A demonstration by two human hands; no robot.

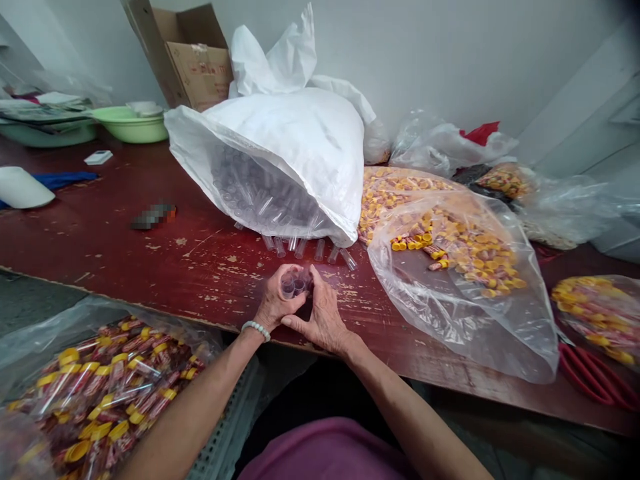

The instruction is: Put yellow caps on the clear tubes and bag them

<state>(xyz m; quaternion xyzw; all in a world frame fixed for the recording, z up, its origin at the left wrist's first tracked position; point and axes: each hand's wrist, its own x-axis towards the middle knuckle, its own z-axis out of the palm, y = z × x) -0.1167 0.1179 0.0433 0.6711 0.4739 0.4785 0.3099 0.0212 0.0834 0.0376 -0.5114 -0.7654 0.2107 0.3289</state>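
Note:
A small bunch of transparent plastic tubes (294, 287) stands between my hands at the table's near edge, open ends facing up. My left hand (274, 301) curls around the bunch from the left, a beaded bracelet on its wrist. From the other side my right hand (326, 315) cups the tubes, its fingers along their far right and its thumb pointing toward the left hand. Just beyond lie several loose tubes (320, 251), spilling from the mouth of a large white woven sack (300, 133). The lower ends of the held tubes are hidden.
On the red table (200, 267), a plastic bag (470, 320) of yellow-capped pieces lies to the right, near red-handled scissors (590, 377). At lower left is a bag of filled, yellow-capped tubes (110, 393). Green basins (131, 127) and a cardboard box (200, 70) stand behind.

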